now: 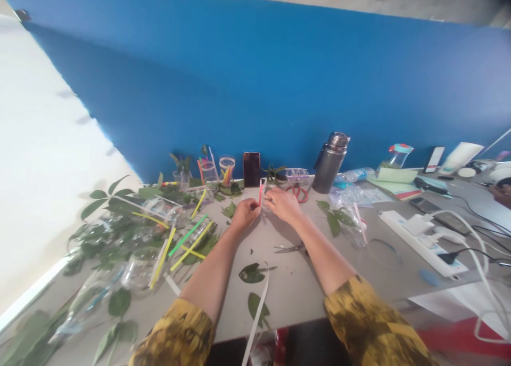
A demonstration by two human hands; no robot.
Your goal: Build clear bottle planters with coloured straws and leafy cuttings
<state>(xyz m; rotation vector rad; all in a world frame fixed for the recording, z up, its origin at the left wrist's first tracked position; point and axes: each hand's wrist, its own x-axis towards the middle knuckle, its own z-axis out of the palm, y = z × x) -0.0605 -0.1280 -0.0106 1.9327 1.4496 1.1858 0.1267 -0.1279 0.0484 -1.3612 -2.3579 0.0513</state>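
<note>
At the middle of the table, my left hand [245, 213] is closed, its fingertips pinched at the lower end of a thin red strip [261, 194] that stands nearly upright. Just to the right, my right hand [284, 204] has its fingers pressed together around something pale or clear, too small to make out. A pair of scissors [288, 248] lies open-bladed by my right forearm, its handle partly hidden. Between my forearms are a cut green leaf [252, 273], a second leaf [255, 307] and a long white strip [257, 318].
Leafy branches, clear plastic cups and yellow and green strips [187, 235] crowd the left side. Along the blue wall stand a cup with coloured strips [227, 171], a phone [251, 169] and a dark flask [330, 163]. A power strip [423, 243] with cables lies right.
</note>
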